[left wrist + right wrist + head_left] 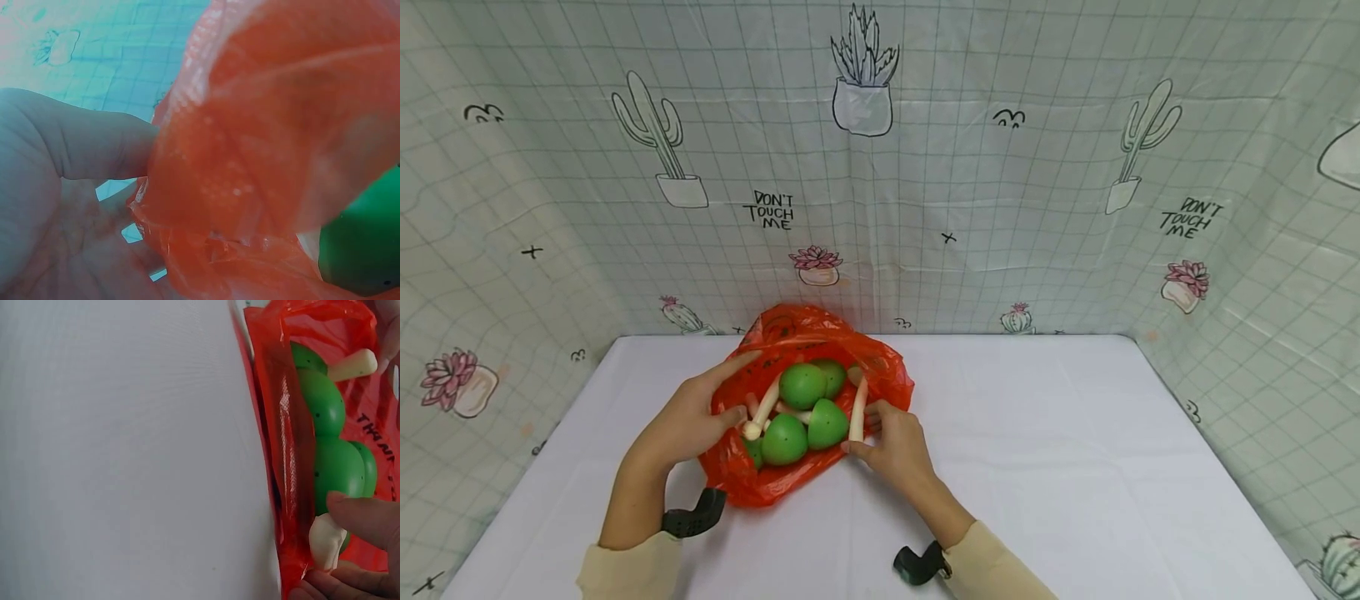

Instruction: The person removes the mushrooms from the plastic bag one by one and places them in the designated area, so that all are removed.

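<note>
An open red plastic bag (760,492) lies on the table, holding several toy mushrooms (803,385) with dark-dotted green caps and pale stems. My left hand (688,417) grips its left side: the thumb reaches over the rim and the fingers spread behind the film, as the left wrist view shows. At the bag's right edge, my right hand (898,446) has thumb and fingers around a pale mushroom stem (858,410), which stands nearly upright. Its blunt end (327,540) shows between thumb and fingers in the right wrist view, beside the green caps (339,465).
A white-covered table (1037,433) extends to both sides of the bag. Behind it and at its sides hangs a gridded cloth (925,183) printed with potted plants. A dark wrist device (696,514) is on my left wrist, another (919,564) on my right.
</note>
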Available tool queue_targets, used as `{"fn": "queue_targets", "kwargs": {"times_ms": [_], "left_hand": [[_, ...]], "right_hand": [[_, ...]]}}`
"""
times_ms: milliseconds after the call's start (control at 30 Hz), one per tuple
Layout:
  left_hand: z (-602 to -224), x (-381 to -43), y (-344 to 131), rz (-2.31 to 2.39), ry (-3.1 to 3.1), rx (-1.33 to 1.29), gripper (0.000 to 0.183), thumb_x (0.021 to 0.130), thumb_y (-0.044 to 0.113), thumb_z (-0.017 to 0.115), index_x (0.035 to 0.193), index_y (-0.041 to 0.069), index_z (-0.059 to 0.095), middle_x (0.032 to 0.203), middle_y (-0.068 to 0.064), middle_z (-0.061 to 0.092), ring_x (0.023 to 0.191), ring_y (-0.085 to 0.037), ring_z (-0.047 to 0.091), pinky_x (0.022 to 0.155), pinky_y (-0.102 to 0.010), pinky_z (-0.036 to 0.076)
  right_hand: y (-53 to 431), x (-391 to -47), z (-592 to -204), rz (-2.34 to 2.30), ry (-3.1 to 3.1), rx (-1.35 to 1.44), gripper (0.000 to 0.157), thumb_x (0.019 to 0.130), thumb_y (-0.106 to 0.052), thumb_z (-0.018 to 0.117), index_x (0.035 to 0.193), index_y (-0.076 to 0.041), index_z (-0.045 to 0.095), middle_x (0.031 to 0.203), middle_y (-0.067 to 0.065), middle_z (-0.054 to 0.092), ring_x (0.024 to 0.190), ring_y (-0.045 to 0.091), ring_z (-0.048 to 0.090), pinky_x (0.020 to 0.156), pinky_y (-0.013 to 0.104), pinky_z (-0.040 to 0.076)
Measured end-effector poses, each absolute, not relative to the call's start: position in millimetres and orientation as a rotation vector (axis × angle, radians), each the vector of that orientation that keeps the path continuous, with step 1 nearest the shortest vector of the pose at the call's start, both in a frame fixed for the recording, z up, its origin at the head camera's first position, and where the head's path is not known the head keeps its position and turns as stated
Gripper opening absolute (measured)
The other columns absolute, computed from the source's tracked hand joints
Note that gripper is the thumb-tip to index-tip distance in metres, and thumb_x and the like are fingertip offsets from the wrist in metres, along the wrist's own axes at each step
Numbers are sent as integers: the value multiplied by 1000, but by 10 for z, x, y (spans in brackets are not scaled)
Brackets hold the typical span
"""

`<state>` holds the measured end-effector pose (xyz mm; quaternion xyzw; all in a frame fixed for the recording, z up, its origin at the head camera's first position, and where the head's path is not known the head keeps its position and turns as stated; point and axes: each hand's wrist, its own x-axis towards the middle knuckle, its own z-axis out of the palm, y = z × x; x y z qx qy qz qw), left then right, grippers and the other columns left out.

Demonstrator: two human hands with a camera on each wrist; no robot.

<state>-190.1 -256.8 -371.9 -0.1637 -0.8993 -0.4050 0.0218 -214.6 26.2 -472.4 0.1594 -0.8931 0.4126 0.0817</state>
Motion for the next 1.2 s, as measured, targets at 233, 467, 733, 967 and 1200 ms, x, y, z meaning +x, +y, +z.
{"fn": "queue_targets", "kwargs": {"times_ms": [233,467,733,967,1200], "left_hand": [[-3702,-1889,-2556,-1250,-2790,-459,71,91,-7,66,158,7,46,160,-27,43,147,-51,37,112,-74,35],[-3736,-1910,-2572,-1259,-2782,-412,70,92,-6,66,158,8,47,160,-26,43,146,-51,38,112,-74,35],[-3720,-1926,-2564,-1354,-2715,-343,68,91,-8,69,155,6,50,156,-26,47,142,-49,44,113,-70,39],[-3741,-1936,-2576,-1441,-2692,-308,68,92,-8,69,156,4,48,160,-26,42,145,-49,40,114,-69,37],[-3732,-1948,-2560,-1420,-2699,-303,67,93,-5,70,156,4,48,161,-25,42,146,-50,39,113,-70,37]], "right_hand": [[281,-2136,-4692,1266,-2638,493,33,79,-10,91,104,1,72,92,6,75,83,21,69,74,29,59],[331,-2122,-4581,1289,-2626,445,28,82,-6,86,106,4,76,92,8,77,85,22,73,75,31,61],[393,-2144,-4460,1340,-2539,384,19,84,-5,78,102,3,79,88,9,78,79,19,75,71,31,63],[477,-2168,-4378,1347,-2431,346,12,82,0,77,94,3,80,84,11,78,74,21,76,68,32,64],[576,-2187,-4267,1382,-2321,336,12,84,2,78,96,5,79,88,13,78,77,26,77,71,37,66]]}}
